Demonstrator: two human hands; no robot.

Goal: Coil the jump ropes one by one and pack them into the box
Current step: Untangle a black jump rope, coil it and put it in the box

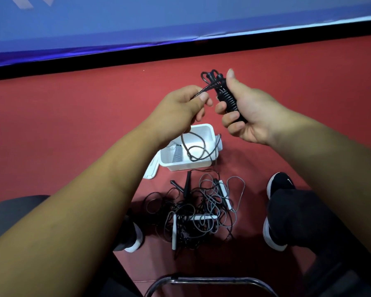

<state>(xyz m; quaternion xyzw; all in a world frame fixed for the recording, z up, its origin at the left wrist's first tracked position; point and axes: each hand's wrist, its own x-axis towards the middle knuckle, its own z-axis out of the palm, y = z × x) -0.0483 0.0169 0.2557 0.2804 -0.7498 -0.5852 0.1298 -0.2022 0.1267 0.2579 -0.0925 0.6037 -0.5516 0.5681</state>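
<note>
Winding around its paired handles, the black jump rope (227, 99) sits at upper centre, the right hand (251, 112) in a closed grip on the bundle to keep the turns tight. The left hand (180, 108) pinches the loose cord to feed it; slack hangs over the white box (201, 166). More tangled ropes (199, 211) lie on the red floor (73, 116) below

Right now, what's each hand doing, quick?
Left hand: closed, pinching the thin black jump rope cord.
Right hand: closed around the black rope-wrapped jump rope handles.
</note>
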